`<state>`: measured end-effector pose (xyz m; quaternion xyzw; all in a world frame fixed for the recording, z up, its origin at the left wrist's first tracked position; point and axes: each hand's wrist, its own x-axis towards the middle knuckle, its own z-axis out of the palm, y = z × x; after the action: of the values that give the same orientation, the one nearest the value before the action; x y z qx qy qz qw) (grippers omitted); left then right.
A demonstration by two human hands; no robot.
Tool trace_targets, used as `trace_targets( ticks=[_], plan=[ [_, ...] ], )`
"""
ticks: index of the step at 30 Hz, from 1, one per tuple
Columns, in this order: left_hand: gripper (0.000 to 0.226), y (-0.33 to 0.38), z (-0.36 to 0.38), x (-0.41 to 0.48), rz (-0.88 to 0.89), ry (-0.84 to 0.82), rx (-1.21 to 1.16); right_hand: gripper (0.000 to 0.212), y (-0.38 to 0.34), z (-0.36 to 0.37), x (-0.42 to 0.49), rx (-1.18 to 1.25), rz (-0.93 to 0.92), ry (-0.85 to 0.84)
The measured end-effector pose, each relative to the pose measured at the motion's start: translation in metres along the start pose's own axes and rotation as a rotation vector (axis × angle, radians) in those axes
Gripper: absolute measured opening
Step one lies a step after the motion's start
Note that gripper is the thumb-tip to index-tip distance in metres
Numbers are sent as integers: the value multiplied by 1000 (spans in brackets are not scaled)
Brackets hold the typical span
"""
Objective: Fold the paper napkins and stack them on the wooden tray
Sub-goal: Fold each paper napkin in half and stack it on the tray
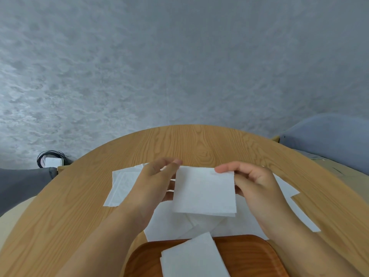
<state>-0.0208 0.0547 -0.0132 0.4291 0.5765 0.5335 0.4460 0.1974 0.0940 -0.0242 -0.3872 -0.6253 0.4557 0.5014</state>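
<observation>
1. Grey textured wall (159, 66) at the back, and a light wooden table (199, 144) with a rounded far edge fills the lower half.
2. Both hands are up over the middle of the table with one folded napkin (203, 192) between them. It's a neat white rectangle, lifted off the surface.
3. Left hand (153, 182) grips the napkin's left edge, fingers curled in behind it.
4. Right hand (253, 182) pinches the right edge, with a fingertip on the top right corner.
5. The wooden tray (249, 254) sits at the near edge, right below the hands. There's already a stack of folded napkins (191, 256) on it, lying a bit skewed.
6. Loose unfolded napkins (165, 222) are spread on the table under the held one, just beyond the tray. One more flat napkin (121, 184) lies off to the left, partly under the left wrist, and another sheet (299, 212) pokes out on the right.
7. Extras: a grey chair (329, 140) on the right, and a coil of black cable (50, 158) past the table's left side.
</observation>
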Motion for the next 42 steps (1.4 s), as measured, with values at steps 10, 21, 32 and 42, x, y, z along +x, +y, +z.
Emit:
trace_targets(
  ticks=[10,21,32,42],
  plan=[
    [17,-1,-1,-3,115,-71,128,29,-6,0,-1,81,-16,-34],
    [15,-1,-5,0,120,-137,114,20,1,1,-1,-2,-13,27],
    [3,6,-18,-7,41,-389,240,12,-13,-1,-9,-83,224,-375],
    [35,6,-13,-8,16,-522,466,2,-19,-4,-16,-149,319,-669]
  ],
)
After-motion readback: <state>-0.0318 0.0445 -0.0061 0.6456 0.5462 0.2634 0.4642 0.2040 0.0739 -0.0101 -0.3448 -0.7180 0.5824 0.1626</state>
